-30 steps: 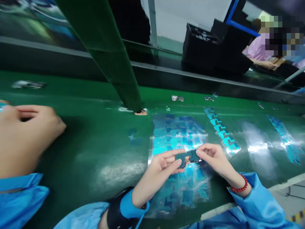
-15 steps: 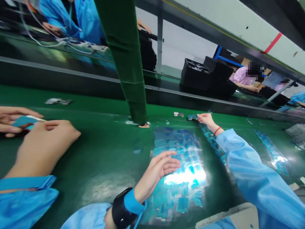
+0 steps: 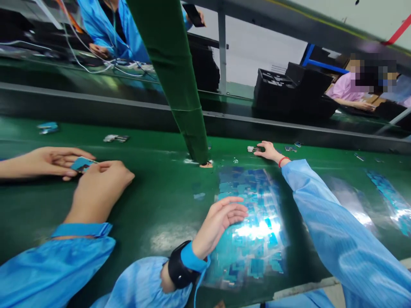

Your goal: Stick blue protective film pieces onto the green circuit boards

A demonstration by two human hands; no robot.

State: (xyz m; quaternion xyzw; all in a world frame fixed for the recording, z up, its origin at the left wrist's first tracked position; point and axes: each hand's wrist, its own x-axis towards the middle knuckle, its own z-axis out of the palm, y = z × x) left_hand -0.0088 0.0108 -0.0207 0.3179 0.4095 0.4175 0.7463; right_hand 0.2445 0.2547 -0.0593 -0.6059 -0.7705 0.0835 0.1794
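Observation:
My right hand (image 3: 268,151) reaches far across the green belt (image 3: 154,201) and its fingers close on a small dark part (image 3: 253,149) near the far rail; a red bead bracelet sits on that wrist. Nearer to me, my left hand (image 3: 221,218) hovers with fingers spread and nothing in it, over the left edge of a shiny sheet of blue stickers (image 3: 253,226). A black wrist strap sits on my left forearm.
A co-worker's two hands (image 3: 96,188) at the left hold a small blue piece (image 3: 81,164). A slanted green post (image 3: 180,81) meets the belt at its middle. Small parts (image 3: 115,138) lie along the far side. Black trays (image 3: 289,92) stand behind the rail. More sticker strips (image 3: 390,201) lie at right.
A second ago both my hands held a small dark part over the sticker sheet. My right hand has since reached to the far side of the belt; my left hand let go and opened.

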